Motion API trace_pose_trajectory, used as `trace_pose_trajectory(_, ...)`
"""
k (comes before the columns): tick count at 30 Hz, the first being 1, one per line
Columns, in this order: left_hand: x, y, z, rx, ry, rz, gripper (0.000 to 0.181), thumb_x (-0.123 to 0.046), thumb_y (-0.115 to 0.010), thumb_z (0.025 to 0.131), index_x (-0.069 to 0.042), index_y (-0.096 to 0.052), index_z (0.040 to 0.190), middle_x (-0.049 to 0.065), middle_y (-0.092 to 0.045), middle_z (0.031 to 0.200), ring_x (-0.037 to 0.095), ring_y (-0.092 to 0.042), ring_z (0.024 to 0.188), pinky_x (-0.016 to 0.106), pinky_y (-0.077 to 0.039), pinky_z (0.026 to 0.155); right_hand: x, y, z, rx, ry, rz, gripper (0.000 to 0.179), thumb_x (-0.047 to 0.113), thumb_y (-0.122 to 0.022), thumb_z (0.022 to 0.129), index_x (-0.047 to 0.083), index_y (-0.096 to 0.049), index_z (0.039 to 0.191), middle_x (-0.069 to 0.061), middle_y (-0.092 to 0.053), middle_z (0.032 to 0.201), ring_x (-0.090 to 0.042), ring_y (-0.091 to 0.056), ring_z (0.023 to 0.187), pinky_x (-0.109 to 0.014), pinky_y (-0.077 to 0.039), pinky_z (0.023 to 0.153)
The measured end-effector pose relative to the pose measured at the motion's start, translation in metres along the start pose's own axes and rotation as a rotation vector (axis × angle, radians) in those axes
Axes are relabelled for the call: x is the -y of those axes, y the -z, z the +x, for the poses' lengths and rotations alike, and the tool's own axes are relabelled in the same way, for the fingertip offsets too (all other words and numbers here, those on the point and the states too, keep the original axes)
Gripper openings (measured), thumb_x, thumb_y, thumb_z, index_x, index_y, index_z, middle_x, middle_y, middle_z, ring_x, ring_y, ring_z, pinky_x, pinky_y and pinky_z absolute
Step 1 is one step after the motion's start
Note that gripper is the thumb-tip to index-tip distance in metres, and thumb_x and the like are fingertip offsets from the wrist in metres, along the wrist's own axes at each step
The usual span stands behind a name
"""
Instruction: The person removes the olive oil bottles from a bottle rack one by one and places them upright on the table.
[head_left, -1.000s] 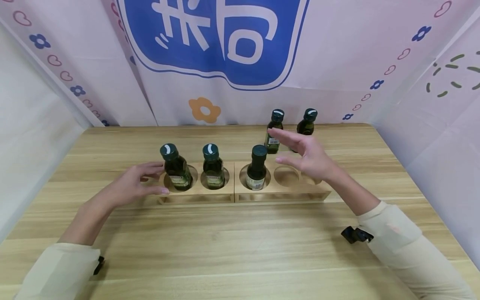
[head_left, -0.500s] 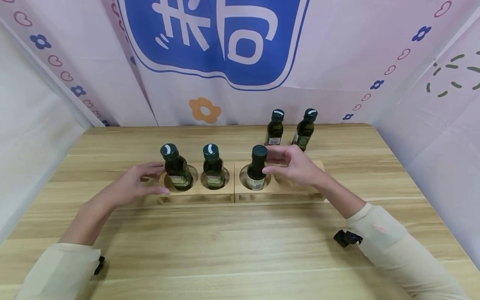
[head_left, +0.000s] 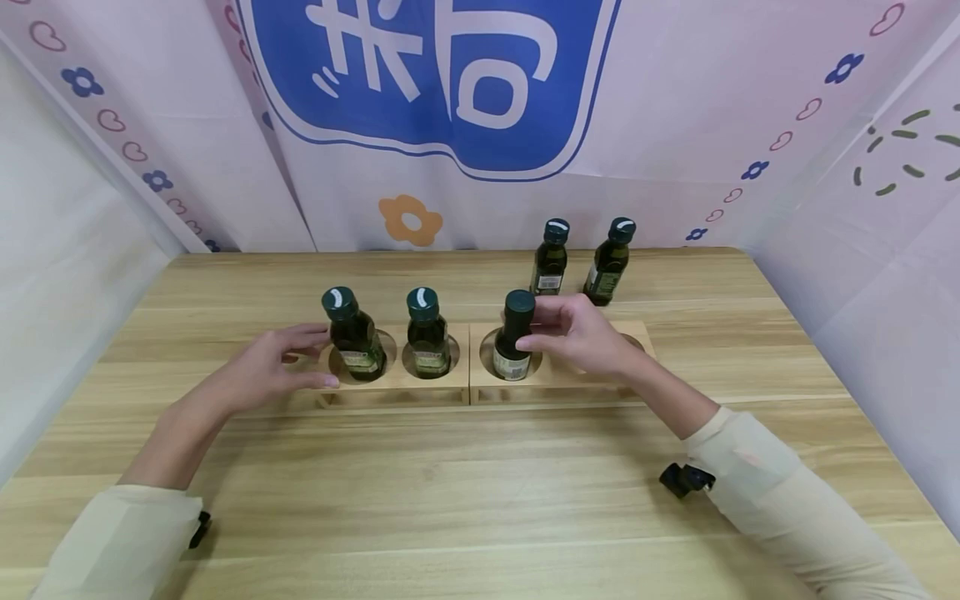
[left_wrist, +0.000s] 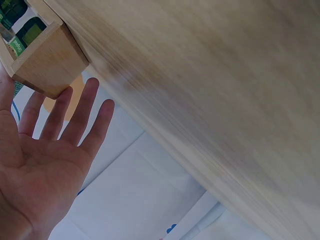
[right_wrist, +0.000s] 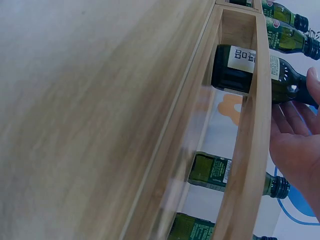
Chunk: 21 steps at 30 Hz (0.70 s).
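My right hand [head_left: 588,337] has its thumb in front of the neck of a dark sauce bottle [head_left: 512,354] and its fingers behind, gripping it. That bottle stands in a hole of the wooden rack [head_left: 469,367], with a pale label low on its body. Straight, spread fingers of my left hand [left_wrist: 50,155] touch the rack's left end in the left wrist view. Two green oil bottles stand in the rack's left part: an outer bottle [head_left: 360,350] beside the left hand and an inner bottle [head_left: 428,342]. My right hand partly covers the holes to its left and below.
Behind the rack, two more green bottles stand on the wooden table [head_left: 450,500]: a nearer-left bottle [head_left: 550,262] and a right bottle [head_left: 609,267]. A printed cloth [head_left: 337,200] hangs along the table's back edge.
My right hand has come left and down from above the rack's right holes to the dark sauce bottle, and its fingers have closed in on the neck. The left hand stays put.
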<state>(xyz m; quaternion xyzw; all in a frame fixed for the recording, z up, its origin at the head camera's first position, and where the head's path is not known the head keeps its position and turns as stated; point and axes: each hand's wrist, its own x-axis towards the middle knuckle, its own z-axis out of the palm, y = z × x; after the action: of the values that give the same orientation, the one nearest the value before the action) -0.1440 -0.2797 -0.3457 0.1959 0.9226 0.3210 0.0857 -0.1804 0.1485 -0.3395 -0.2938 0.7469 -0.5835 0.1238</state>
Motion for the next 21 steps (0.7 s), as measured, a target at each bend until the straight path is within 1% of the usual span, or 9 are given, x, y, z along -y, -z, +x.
trace_pose_trajectory(8, 0.0003, 0.0000, 0.0004, 0.006, 0.006, 0.003, 0.074, -0.024, -0.083, 0.090, 0.016, -0.049, 0.143, 0.036, -0.044, 0.152, 0.050, -0.060, 0.123, 0.064, -0.050, 0.104, -0.0039, -0.0036, 0.0029, -0.022, 0.024, 0.024, 0.039, -0.009, -0.073, 0.091, -0.013, -0.064, 0.129, -0.031, -0.068, 0.126, -0.028, -0.071, 0.115, -0.034, -0.060, 0.095)
trace_pose_trajectory(12, 0.0002, 0.0001, 0.0004, 0.006, 0.002, -0.003, 0.074, -0.022, -0.083, 0.090, 0.016, -0.049, 0.143, 0.036, -0.044, 0.151, 0.050, -0.060, 0.122, 0.064, -0.050, 0.104, -0.0046, -0.0050, 0.0038, -0.040, 0.022, 0.001, 0.038, -0.008, -0.076, 0.090, -0.013, -0.067, 0.126, -0.026, -0.072, 0.121, -0.026, -0.073, 0.110, -0.033, -0.061, 0.092)
trace_pose_trajectory(15, 0.0000, 0.0002, 0.0001, 0.007, -0.003, -0.012, 0.073, -0.022, -0.083, 0.090, 0.016, -0.049, 0.143, 0.036, -0.045, 0.151, 0.050, -0.060, 0.122, 0.064, -0.050, 0.104, -0.0039, -0.0057, 0.0041, -0.049, 0.019, -0.019, 0.037, -0.007, -0.077, 0.089, -0.012, -0.068, 0.125, -0.021, -0.074, 0.118, -0.028, -0.074, 0.109, -0.033, -0.062, 0.091)
trace_pose_trajectory(21, 0.0012, 0.0006, -0.0001, 0.007, -0.014, -0.013, 0.073, -0.022, -0.083, 0.091, 0.016, -0.049, 0.143, 0.037, -0.044, 0.151, 0.051, -0.060, 0.122, 0.065, -0.049, 0.103, -0.0036, -0.0059, 0.0048, -0.058, 0.010, -0.030, 0.036, -0.007, -0.077, 0.089, -0.012, -0.069, 0.124, -0.021, -0.074, 0.119, -0.031, -0.073, 0.110, -0.033, -0.061, 0.091)
